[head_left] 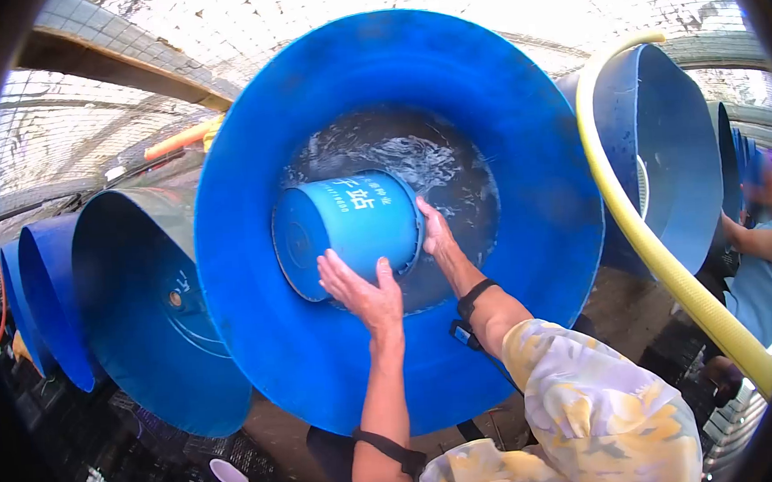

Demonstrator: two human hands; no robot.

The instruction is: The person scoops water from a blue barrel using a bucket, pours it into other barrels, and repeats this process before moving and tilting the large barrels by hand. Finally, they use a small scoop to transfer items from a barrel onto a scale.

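Observation:
A light blue bucket [350,230] with white lettering lies on its side inside a large round blue tub [533,188]. Dark, rippling water [429,150] covers the tub's bottom. Against the bucket's lower side, near its base, is my left hand [363,291], its fingers spread and the palm toward the bucket. My right hand [437,229] is at the bucket's rim on the right, fingers pointing up and around the edge. Both wrists have black straps.
More blue tubs stand on the left [133,301] and right [676,144]. A yellow hose [622,200] curves past the tub's right side. A person in a light blue shirt [759,271] is at the far right. A small white oval item [230,474] lies low on the left.

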